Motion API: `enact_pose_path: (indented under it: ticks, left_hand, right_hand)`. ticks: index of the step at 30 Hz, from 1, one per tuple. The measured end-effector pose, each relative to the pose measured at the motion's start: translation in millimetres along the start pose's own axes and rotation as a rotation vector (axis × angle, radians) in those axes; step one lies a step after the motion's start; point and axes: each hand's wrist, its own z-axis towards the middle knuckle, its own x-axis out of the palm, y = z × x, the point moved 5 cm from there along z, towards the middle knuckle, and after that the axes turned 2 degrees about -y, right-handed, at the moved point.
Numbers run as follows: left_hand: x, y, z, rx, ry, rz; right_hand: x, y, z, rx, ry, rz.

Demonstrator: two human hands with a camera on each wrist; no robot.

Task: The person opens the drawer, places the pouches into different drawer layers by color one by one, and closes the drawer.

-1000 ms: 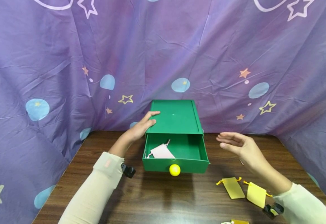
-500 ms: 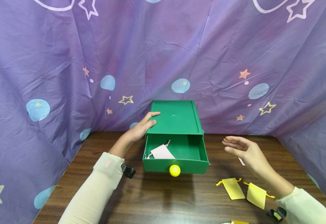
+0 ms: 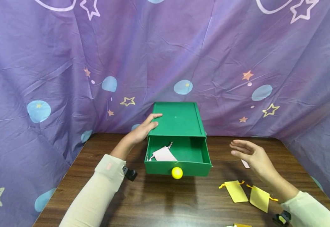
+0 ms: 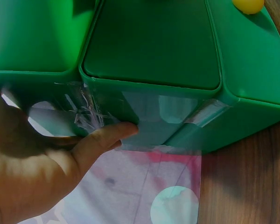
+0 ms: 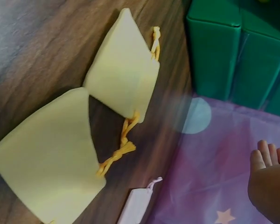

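Observation:
My left hand (image 3: 142, 130) rests against the left side of a green box (image 3: 179, 118), fingertips reaching onto its top. In the left wrist view a straight thumb (image 4: 114, 134) touches the box. Pulled out from the box, a green drawer (image 3: 194, 168) has a yellow ball knob (image 3: 177, 172). A pale pink drawstring pouch (image 3: 165, 154) lies inside it on the left. Right of the box my right hand (image 3: 252, 157) hovers with slightly bent fingers, holding nothing. Below it are two yellow drawstring pouches (image 3: 236, 191), and a second pink pouch (image 5: 135, 205) is partly hidden behind it.
A brown wooden table (image 3: 142, 201) carries everything. Another yellow item (image 3: 242, 225) is cut off at the bottom edge. A purple patterned cloth (image 3: 176, 56) hangs close behind the box. Clear tape (image 4: 205, 114) runs along the box's side.
My right hand has drifted right and slightly down, away from the box, uncovering more of the pink pouch on the table. The left hand and the drawer stay in place.

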Motion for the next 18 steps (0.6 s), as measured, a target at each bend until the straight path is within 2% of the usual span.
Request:
enact_pose_path:
  ticks: [7, 14, 18]
  left_hand:
    - [0.0, -1.6, -1.3, 0.001, -0.001, -0.001]
    - [0.3, -2.2, -1.2, 0.001, 0.001, -0.014]
    - [0.5, -1.5, -1.2, -0.006, 0.003, -0.021]
  right_hand:
    - [-5, -12, -1.1, 0.002, -0.01, 0.008]
    - [-8, -25, -0.8, -0.009, -0.018, 0.15]
    - [-10, -32, -0.5, 0.001, -0.034, 0.173]
